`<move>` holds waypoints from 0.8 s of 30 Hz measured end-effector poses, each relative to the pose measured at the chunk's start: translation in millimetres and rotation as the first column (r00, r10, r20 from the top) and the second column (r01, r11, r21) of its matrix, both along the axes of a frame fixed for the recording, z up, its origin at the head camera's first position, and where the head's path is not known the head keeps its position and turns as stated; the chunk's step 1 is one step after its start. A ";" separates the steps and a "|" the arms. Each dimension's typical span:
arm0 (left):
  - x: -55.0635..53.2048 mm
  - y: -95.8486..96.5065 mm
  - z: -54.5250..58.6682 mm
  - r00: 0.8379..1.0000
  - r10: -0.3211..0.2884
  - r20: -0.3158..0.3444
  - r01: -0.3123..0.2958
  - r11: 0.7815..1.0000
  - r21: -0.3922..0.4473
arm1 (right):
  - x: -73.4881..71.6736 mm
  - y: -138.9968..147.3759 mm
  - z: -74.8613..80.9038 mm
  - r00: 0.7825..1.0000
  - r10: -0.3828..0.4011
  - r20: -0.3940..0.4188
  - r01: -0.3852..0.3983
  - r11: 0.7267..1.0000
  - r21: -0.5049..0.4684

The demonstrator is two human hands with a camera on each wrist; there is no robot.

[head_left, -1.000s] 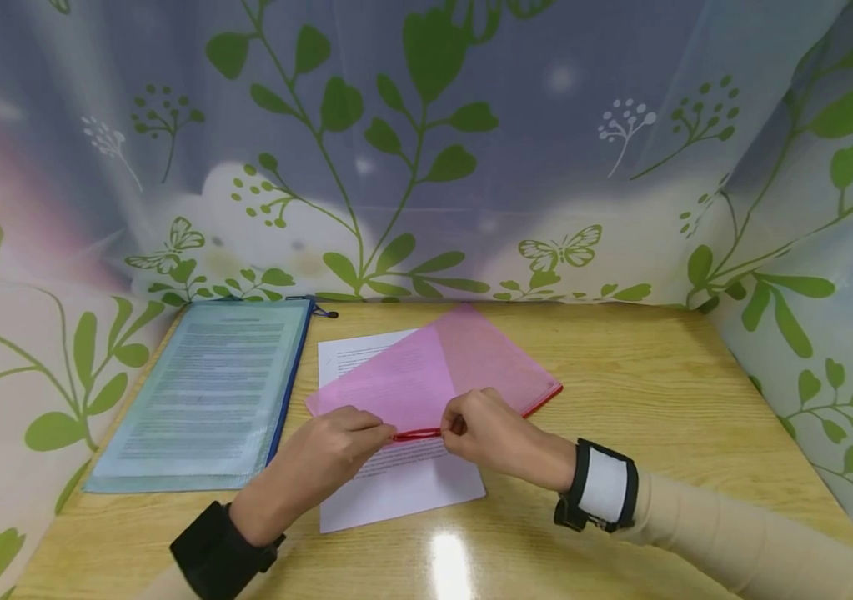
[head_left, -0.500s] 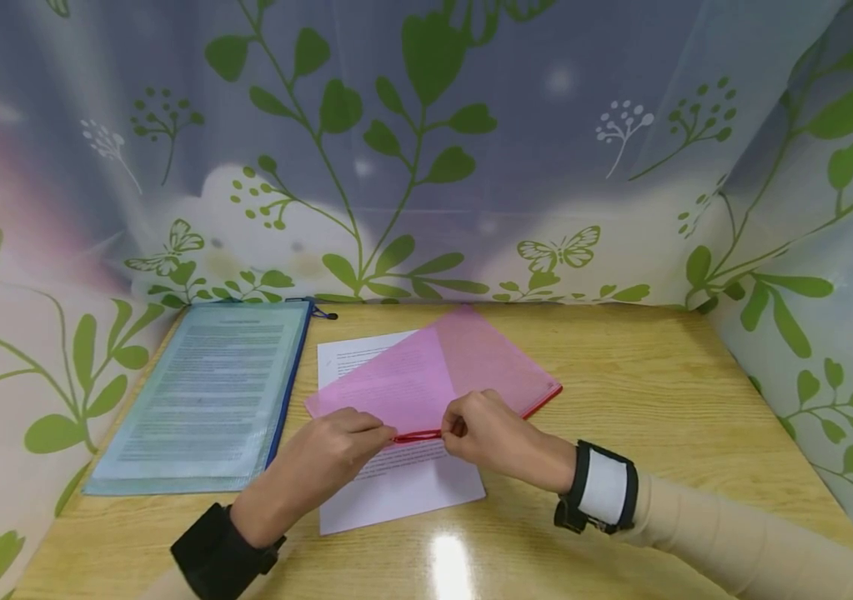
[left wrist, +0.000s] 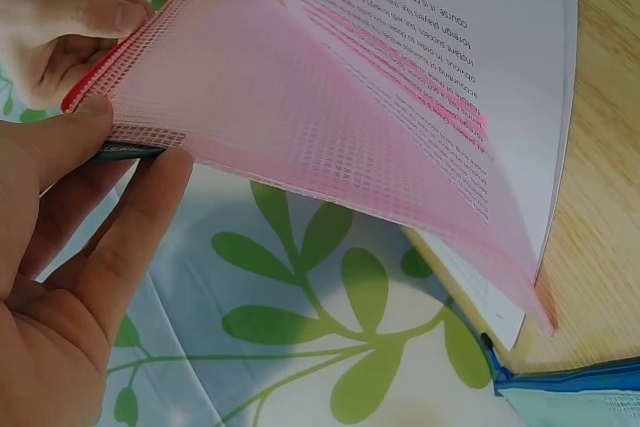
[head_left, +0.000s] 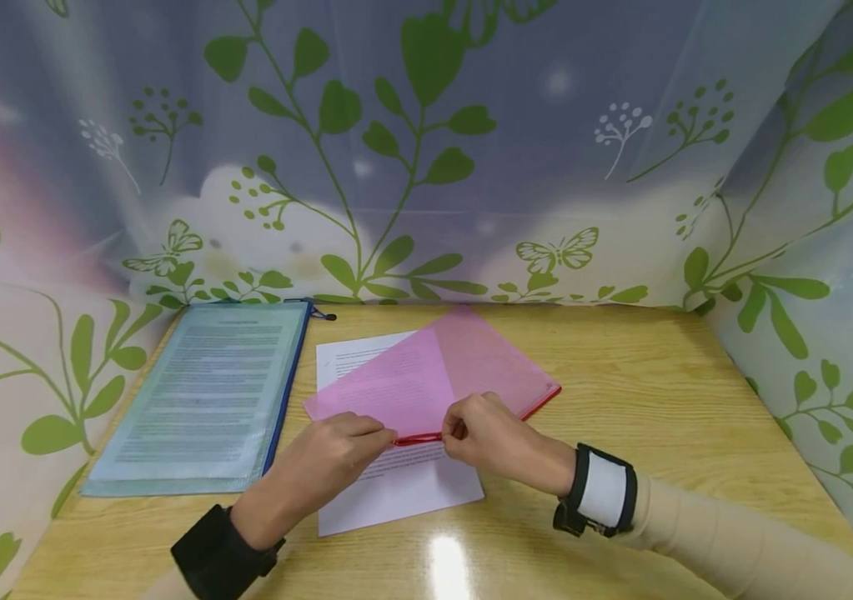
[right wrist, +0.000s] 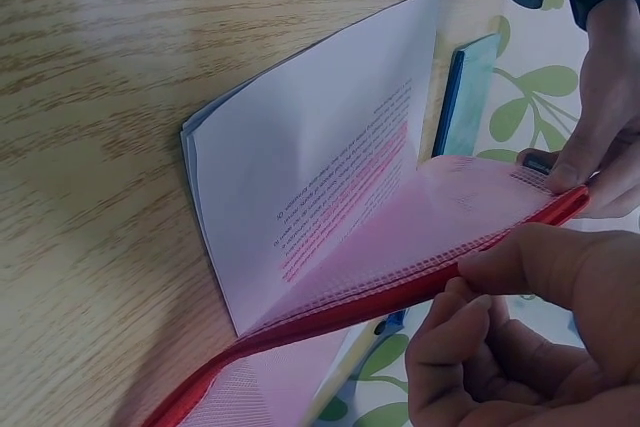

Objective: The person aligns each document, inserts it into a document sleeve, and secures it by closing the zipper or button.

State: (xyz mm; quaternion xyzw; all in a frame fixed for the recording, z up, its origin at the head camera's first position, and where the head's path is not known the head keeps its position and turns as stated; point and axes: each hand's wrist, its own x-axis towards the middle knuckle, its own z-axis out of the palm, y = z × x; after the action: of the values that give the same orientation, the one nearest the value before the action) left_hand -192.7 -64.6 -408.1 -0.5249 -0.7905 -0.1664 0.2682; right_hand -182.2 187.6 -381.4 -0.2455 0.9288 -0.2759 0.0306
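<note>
In the head view a translucent pink mesh zip pouch (head_left: 388, 383) with a red zipper edge lies slantwise over printed paper sheets (head_left: 403, 492). My left hand (head_left: 339, 454) pinches the pouch's corner at one end of the red edge. In the left wrist view a dark zipper pull (left wrist: 128, 151) shows between its thumb and fingers. Farther along, the thumb and fingers of my right hand (head_left: 489, 429) pinch the same red zipper edge (right wrist: 375, 297). That edge is lifted toward me, and the mesh slopes down from it, covering part of the sheets.
On the left of the wooden table (head_left: 644, 392) lies a light blue mesh zip pouch (head_left: 201, 400) with a dark blue zipper, printed pages inside. A leaf-patterned curtain (head_left: 531, 150) closes off the back and both sides.
</note>
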 end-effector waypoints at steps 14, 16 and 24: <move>1.3 -1.2 -0.9 1.000 0.005 0.014 -0.006 1.000 0.014 | -1.3 8.3 -5.0 0.999 -0.034 -0.008 0.034 0.999 0.002; 1.4 -1.4 -0.9 1.000 0.005 0.016 -0.005 1.000 0.011 | -1.1 8.8 -4.8 0.999 -0.035 -0.007 0.035 0.999 -0.002; 0.6 -5.6 1.7 1.000 0.016 0.021 -0.016 1.000 0.011 | -3.2 17.0 -9.8 0.998 -0.062 -0.008 0.062 0.998 0.014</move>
State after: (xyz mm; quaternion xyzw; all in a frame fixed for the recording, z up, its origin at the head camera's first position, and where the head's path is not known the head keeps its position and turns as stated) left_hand -192.1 -70.2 -406.4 -0.5153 -0.7964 -0.1741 0.2643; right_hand -185.3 204.5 -391.2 -0.2174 0.9380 -0.2694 0.0203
